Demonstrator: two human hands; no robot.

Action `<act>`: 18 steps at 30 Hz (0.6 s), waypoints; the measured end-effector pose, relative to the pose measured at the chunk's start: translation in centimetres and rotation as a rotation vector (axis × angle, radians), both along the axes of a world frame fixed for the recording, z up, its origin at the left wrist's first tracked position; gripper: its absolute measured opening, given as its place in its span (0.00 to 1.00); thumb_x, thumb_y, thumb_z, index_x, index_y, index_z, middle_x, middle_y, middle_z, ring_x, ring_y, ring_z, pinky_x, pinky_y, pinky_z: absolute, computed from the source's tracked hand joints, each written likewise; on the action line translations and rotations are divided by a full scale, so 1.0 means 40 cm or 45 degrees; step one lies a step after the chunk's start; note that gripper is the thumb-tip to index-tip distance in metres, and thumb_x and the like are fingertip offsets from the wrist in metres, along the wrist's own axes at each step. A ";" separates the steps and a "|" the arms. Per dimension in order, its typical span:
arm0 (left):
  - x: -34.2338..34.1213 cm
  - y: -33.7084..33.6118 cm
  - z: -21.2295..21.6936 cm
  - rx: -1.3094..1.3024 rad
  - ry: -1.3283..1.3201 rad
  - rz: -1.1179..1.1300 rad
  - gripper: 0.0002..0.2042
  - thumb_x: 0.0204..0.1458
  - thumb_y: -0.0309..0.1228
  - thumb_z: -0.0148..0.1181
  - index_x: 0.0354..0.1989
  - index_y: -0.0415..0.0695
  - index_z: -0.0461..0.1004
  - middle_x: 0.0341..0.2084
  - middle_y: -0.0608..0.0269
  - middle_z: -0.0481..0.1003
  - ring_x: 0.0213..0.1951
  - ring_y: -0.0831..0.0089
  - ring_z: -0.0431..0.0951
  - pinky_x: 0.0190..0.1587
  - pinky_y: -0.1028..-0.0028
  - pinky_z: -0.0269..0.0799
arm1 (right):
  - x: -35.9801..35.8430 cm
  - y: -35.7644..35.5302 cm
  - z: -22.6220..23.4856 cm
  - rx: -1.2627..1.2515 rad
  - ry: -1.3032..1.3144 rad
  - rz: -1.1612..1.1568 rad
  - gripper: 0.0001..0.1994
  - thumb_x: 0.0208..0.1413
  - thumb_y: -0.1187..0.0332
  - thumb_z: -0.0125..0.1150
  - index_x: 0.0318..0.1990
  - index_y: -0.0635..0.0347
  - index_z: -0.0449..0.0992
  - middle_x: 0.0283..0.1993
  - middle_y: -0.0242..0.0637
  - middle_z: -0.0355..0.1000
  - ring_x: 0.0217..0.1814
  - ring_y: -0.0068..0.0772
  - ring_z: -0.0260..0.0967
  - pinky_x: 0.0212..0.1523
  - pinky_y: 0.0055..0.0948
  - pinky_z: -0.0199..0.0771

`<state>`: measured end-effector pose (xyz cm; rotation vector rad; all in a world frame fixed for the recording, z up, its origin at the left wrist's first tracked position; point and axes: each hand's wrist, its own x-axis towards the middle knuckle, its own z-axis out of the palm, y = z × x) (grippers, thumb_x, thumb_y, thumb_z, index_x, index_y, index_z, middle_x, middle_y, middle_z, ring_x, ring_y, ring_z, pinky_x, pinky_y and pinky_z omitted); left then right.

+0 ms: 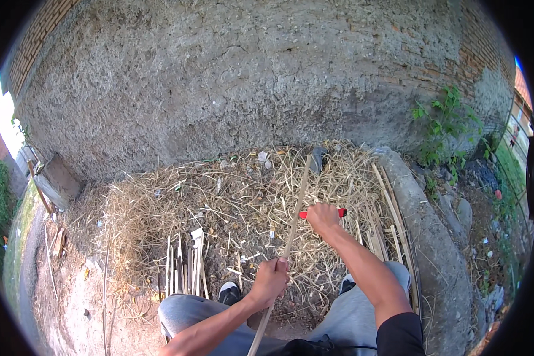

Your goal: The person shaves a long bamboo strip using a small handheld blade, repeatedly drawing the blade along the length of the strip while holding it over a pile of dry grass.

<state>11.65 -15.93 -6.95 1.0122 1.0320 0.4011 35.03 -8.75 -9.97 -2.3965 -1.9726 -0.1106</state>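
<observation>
The left hand point(271, 277) grips a long bamboo strip point(291, 232) while the right hand point(323, 217) clasps a red-handled knife point(340, 212) against it.

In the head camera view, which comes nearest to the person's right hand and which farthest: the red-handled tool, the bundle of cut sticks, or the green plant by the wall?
From the right hand:
1. Red-handled tool: gripped in that hand.
2. Bundle of cut sticks: lower left, beyond the left hand.
3. Green plant: upper right, against the wall.
</observation>
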 end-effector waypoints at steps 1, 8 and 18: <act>0.005 -0.010 0.008 0.163 0.104 -0.035 0.16 0.66 0.39 0.42 0.32 0.40 0.67 0.15 0.68 0.64 0.14 0.79 0.63 0.14 0.74 0.61 | 0.001 0.001 0.000 0.001 -0.011 0.003 0.10 0.54 0.71 0.53 0.30 0.54 0.83 0.33 0.40 0.80 0.37 0.39 0.80 0.33 0.39 0.76; 0.002 -0.003 0.053 0.004 0.066 -0.102 0.14 0.67 0.40 0.42 0.32 0.44 0.63 0.15 0.74 0.56 0.14 0.83 0.53 0.15 0.78 0.50 | 0.046 -0.012 -0.015 0.133 -0.057 -0.002 0.09 0.54 0.70 0.55 0.30 0.53 0.83 0.32 0.38 0.80 0.36 0.39 0.79 0.34 0.38 0.77; -0.070 -0.055 0.026 0.456 0.198 -0.292 0.18 0.67 0.40 0.42 0.31 0.38 0.67 0.14 0.67 0.65 0.12 0.81 0.65 0.15 0.76 0.63 | 0.174 -0.001 -0.008 0.122 -0.092 -0.176 0.08 0.52 0.69 0.56 0.30 0.55 0.84 0.32 0.43 0.80 0.37 0.42 0.80 0.35 0.39 0.79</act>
